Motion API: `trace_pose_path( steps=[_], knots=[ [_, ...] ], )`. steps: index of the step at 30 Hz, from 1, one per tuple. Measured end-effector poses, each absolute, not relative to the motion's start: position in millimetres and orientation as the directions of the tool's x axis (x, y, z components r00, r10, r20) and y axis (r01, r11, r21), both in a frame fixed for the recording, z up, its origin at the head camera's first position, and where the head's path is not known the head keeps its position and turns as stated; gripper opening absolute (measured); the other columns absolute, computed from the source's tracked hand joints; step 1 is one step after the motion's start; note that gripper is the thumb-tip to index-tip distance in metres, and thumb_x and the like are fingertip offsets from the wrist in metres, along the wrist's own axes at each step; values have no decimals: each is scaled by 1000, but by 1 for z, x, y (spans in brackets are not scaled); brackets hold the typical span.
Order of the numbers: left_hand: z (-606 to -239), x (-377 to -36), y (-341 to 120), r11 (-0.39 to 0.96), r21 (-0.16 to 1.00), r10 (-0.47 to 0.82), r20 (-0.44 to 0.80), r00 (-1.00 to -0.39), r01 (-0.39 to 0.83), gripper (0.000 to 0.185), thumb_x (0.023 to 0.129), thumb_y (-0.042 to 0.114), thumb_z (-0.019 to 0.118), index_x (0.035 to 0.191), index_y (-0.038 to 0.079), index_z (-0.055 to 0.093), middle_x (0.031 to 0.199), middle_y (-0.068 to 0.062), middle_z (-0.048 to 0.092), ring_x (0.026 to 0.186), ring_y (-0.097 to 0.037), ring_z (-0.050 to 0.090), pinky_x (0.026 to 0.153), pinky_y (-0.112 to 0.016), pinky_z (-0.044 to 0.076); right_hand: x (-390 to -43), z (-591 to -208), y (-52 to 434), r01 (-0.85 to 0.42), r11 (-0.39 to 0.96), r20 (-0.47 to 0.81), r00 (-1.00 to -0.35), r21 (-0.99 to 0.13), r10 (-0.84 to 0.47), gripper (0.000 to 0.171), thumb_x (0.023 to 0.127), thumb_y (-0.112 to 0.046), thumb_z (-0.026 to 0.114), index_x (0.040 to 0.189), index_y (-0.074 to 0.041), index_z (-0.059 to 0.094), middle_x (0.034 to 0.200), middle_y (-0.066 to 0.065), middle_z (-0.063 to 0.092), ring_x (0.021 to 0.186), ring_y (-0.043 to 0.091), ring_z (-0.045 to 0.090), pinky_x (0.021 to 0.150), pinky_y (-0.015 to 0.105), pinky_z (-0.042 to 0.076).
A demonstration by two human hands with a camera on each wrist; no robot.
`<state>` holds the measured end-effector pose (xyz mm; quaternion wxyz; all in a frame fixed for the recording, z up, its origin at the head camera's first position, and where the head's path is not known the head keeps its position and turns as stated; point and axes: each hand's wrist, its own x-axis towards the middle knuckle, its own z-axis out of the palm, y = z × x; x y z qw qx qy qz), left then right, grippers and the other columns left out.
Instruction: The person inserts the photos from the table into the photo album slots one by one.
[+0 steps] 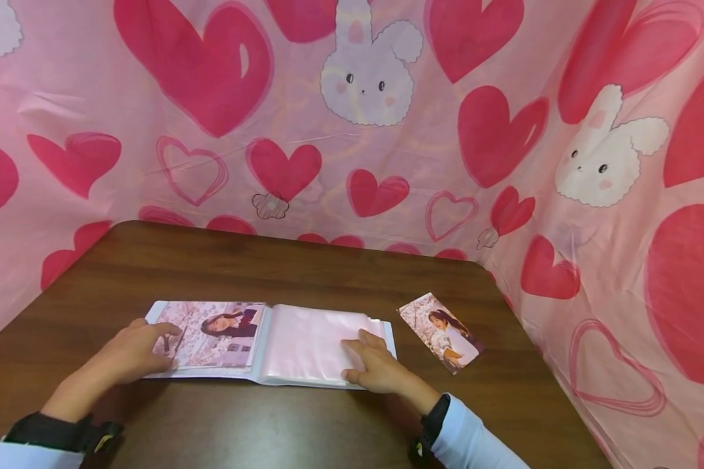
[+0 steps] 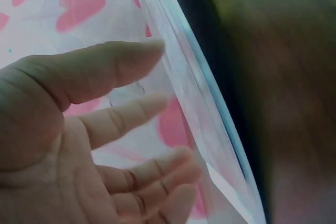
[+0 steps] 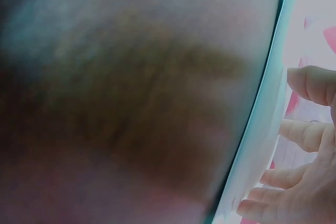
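A photo album [image 1: 261,355] with a white cover lies spread open on the table. Its left page shows a photo card [image 1: 211,335] of a person against pink blossoms, turned sideways. On the right side is a stack of translucent, pinkish sleeve pages [image 1: 308,342]. My left hand [image 1: 128,352] touches the album's left edge, its fingers reaching over the photo's corner. Fingers spread, my right hand [image 1: 378,366] rests on the sleeve pages near their right edge. Both hands also show, thumb and fingers apart, beside the album's edge in the left wrist [image 2: 121,140] and right wrist views.
A loose photo card [image 1: 440,332] of a person among blossoms lies tilted to the right of the album. The brown wooden table [image 1: 258,430] is backed by a pink cloth [image 1: 322,189] printed with hearts and rabbits, which also runs along both sides.
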<state>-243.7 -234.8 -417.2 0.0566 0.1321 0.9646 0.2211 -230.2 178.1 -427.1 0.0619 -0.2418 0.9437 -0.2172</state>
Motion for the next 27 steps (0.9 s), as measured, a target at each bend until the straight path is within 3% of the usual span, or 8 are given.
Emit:
trace_pose_path(
  steps=[4, 7, 14, 21, 27],
  knots=[
    [-414, -239, -215, 816, 454, 375, 54, -925, 358, 54, 66, 24, 82, 112, 1, 63, 87, -11, 55, 78, -26, 49, 63, -44, 49, -230, -428, 180, -433, 783, -6, -873, -446, -487, 51, 82, -20, 67, 127, 0, 52, 135, 32, 38, 129, 46, 25, 100, 60, 22],
    [-414, -236, -200, 758, 473, 455, 109, -884, 449, 52, 67, 25, 81, 112, 6, 64, 95, -12, 56, 85, -27, 52, 70, -49, 49, -229, -429, 181, -436, 780, -1, -872, -449, -489, 51, 82, -20, 68, 126, 0, 52, 134, 33, 37, 129, 47, 26, 100, 60, 23],
    [-419, -232, -182, 660, 539, 562, 108, -820, 523, 46, 68, 24, 80, 111, 15, 65, 123, -28, 47, 107, -47, 46, 81, -64, 40, -232, -430, 184, -451, 774, 26, -870, -444, -493, 50, 81, -21, 71, 123, 0, 54, 133, 33, 38, 127, 47, 29, 99, 59, 26],
    [-421, -234, -179, 646, 541, 594, 87, -799, 539, 44, 68, 21, 81, 109, 13, 67, 110, -17, 54, 96, -38, 51, 78, -60, 44, -235, -431, 187, -448, 770, 12, -867, -453, -498, 50, 80, -21, 71, 122, 1, 55, 133, 33, 39, 128, 45, 28, 100, 59, 25],
    [-422, -234, -179, 655, 545, 586, 71, -807, 523, 45, 68, 23, 81, 110, 13, 67, 108, -12, 54, 95, -32, 52, 78, -55, 46, -241, -423, 197, -425, 761, -3, -872, -490, -490, 51, 81, -20, 71, 124, 1, 53, 132, 29, 42, 129, 43, 29, 101, 58, 24]
  ],
)
